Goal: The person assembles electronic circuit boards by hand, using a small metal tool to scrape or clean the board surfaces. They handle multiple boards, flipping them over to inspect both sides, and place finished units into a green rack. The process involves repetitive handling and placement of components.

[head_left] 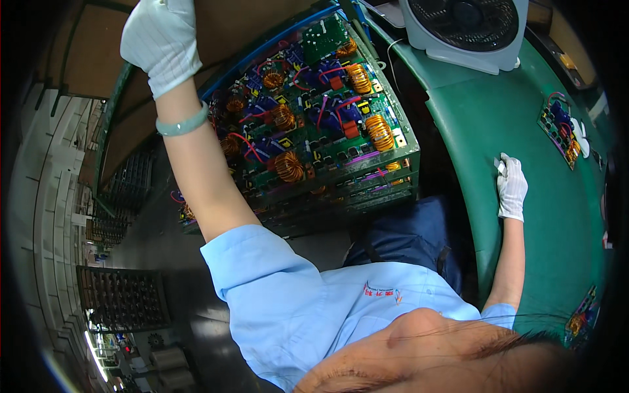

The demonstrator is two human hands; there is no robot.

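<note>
My left hand [160,42], in a white ribbed glove with a pale green bangle [183,123] at the wrist, is raised at the upper left. It is beside a brown panel [226,23], and the top edge cuts off its fingers, so its grip is hidden. My right hand [512,188], gloved in white too, rests on the green work surface [472,131] with its fingers curled. A small pale piece shows at its fingertips, too small to name. Between my arms stands a green-framed rack [400,154] holding circuit boards [314,108] with copper coils, blue parts and red wires.
A grey box fan [468,33] stands at the bench's far end. One circuit board [560,131] lies near the right edge beside a white object; another [582,318] is lower right. Dark racks [124,298] stand on the floor at left. A dark blue bag-like item [406,239] is beside the rack.
</note>
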